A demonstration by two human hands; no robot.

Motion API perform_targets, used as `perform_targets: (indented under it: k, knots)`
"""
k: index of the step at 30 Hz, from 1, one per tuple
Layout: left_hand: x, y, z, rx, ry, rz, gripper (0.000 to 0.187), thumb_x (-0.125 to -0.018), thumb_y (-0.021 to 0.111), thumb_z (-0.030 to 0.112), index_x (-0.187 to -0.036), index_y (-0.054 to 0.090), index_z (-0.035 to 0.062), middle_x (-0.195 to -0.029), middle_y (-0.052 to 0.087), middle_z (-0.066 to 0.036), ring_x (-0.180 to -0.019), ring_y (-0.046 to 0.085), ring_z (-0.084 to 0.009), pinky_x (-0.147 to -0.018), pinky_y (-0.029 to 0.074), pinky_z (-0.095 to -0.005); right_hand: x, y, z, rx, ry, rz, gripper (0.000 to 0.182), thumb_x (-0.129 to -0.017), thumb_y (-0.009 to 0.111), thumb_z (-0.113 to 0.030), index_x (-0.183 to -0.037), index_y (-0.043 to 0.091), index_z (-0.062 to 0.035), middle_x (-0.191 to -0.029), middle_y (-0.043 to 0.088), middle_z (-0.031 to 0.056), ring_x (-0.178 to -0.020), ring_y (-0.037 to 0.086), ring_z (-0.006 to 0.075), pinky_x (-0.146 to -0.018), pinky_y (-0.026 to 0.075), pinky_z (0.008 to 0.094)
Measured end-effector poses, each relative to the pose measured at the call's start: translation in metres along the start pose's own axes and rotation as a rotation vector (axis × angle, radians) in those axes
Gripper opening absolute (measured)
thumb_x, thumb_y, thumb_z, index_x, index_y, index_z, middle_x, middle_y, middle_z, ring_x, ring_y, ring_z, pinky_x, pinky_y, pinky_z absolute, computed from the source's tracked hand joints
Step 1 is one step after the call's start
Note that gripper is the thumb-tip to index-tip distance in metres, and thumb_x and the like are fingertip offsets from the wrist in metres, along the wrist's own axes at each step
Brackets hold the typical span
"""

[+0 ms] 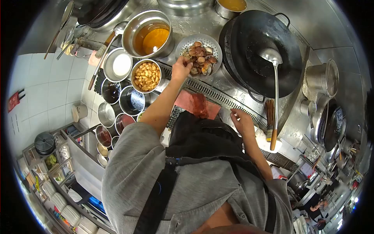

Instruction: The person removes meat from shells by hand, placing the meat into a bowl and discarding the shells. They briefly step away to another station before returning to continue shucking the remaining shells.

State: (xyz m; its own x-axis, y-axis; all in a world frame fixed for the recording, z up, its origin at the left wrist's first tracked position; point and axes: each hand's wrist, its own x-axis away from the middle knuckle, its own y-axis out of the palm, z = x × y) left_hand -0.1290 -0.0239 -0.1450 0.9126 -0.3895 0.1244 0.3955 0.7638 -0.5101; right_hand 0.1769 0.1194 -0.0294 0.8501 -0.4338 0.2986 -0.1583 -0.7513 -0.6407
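Note:
My left hand (181, 69) is at the near left side of a round perforated metal strainer (187, 40). Its thumb and fingers pinch at the edge of a pile of brown-shelled clams (200, 52); the fingertips partly hide what they hold, which looks like a clam. Some of the shells gape. My right hand (242, 121) hovers by the front edge of the stove counter, holding nothing, its fingers loosely bent and apart. Between the hands, a reddish cloth (198, 105) lies at the counter edge, touching my black apron.
To the right, a ladle (275, 78) rests in a big black wok (253, 43), its wooden handle jutting toward me. Left stand a pot of orange oil (156, 39), a pot of peeled garlic cloves (146, 76) and several seasoning pots. A bamboo brush (269, 117) is right of my right hand.

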Motion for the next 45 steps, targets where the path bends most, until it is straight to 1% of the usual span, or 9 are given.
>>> perform_targets:
  k: [3,5,7,15,18,24,28,32,45]
  knots:
    - [-0.025,-0.002,-0.013,0.182,0.058,0.029,0.026,-0.078,0.070,0.010,-0.100,0.060,0.0008,-0.089,0.069,-0.009,-0.077,0.066,-0.0212,-0.073,0.052,-0.0328,-0.016,-0.004,-0.008,-0.012,-0.047,0.023,0.023,-0.084,0.063,-0.015,-0.103,0.066,-0.0013,-0.093,0.068,0.0170,-0.075,0.067,0.0289,-0.069,0.052,0.0368]
    - [-0.024,-0.009,0.009,0.405,-0.047,-0.100,0.027,-0.080,0.069,0.009,-0.105,0.060,0.0013,-0.091,0.068,-0.008,-0.075,0.065,-0.0182,-0.066,0.050,-0.0292,-0.024,-0.007,-0.016,-0.007,-0.088,0.015,0.022,-0.085,0.063,-0.014,-0.102,0.066,-0.0009,-0.092,0.067,0.0167,-0.075,0.067,0.0294,-0.069,0.052,0.0365]
    - [-0.005,-0.022,0.047,0.696,-0.224,-0.403,0.031,-0.082,0.069,0.009,-0.111,0.058,0.0029,-0.090,0.067,-0.008,-0.074,0.064,-0.0143,-0.059,0.045,-0.0248,-0.032,-0.014,-0.034,-0.014,-0.106,0.033,0.023,-0.084,0.063,-0.013,-0.103,0.066,-0.0010,-0.092,0.067,0.0164,-0.074,0.067,0.0289,-0.069,0.052,0.0361]
    - [0.075,-0.030,0.136,0.947,-0.142,-0.854,0.036,-0.092,0.058,0.011,-0.126,0.050,0.0092,-0.102,0.065,-0.007,-0.078,0.060,-0.0119,-0.061,0.042,-0.0229,-0.056,-0.040,-0.102,-0.198,-0.219,0.209,0.032,-0.081,0.070,-0.014,-0.110,0.064,-0.0023,-0.095,0.066,0.0130,-0.071,0.065,0.0229,-0.065,0.052,0.0325]
    - [0.083,-0.029,0.148,0.962,-0.109,-0.880,0.035,-0.092,0.056,0.007,-0.126,0.049,0.0070,-0.106,0.065,-0.008,-0.085,0.062,-0.0126,-0.060,0.043,-0.0227,-0.057,-0.047,-0.112,-0.140,-0.331,0.251,0.032,-0.081,0.070,-0.010,-0.111,0.063,-0.0011,-0.091,0.064,0.0105,-0.070,0.065,0.0216,-0.063,0.052,0.0320]
    - [0.083,-0.035,0.152,0.767,0.047,-0.796,0.032,-0.091,0.054,0.000,-0.123,0.052,0.0031,-0.107,0.065,-0.008,-0.093,0.063,-0.0145,-0.065,0.047,-0.0231,-0.052,-0.041,-0.099,-0.195,-0.253,0.309,0.027,-0.083,0.066,-0.007,-0.109,0.064,0.0004,-0.092,0.065,0.0125,-0.072,0.066,0.0204,-0.063,0.052,0.0312]
    - [0.087,-0.032,0.154,0.768,0.068,-0.787,0.031,-0.090,0.061,0.007,-0.120,0.056,0.0032,-0.108,0.065,-0.006,-0.092,0.062,-0.0138,-0.071,0.047,-0.0258,-0.049,-0.035,-0.094,-0.470,-0.123,0.229,0.027,-0.087,0.064,-0.009,-0.110,0.063,0.0038,-0.096,0.067,0.0127,-0.072,0.066,0.0155,-0.060,0.052,0.0285]
    - [0.090,-0.035,0.159,0.731,0.085,-0.765,0.030,-0.090,0.063,0.012,-0.119,0.058,0.0030,-0.104,0.065,-0.004,-0.090,0.061,-0.0114,-0.071,0.047,-0.0251,-0.043,-0.045,-0.104,-0.500,-0.088,0.151,0.029,-0.088,0.063,-0.010,-0.113,0.062,0.0041,-0.098,0.068,0.0132,-0.072,0.066,0.0131,-0.058,0.050,0.0259]
    - [0.093,-0.046,0.164,0.667,0.050,-0.743,0.027,-0.090,0.064,0.016,-0.113,0.061,0.0029,-0.099,0.066,-0.002,-0.090,0.063,-0.0109,-0.072,0.047,-0.0242,-0.045,-0.047,-0.110,-0.538,-0.047,0.073,0.035,-0.089,0.063,-0.021,-0.112,0.063,0.0055,-0.079,0.069,0.0082,-0.064,0.063,0.0106,-0.054,0.047,0.0246]
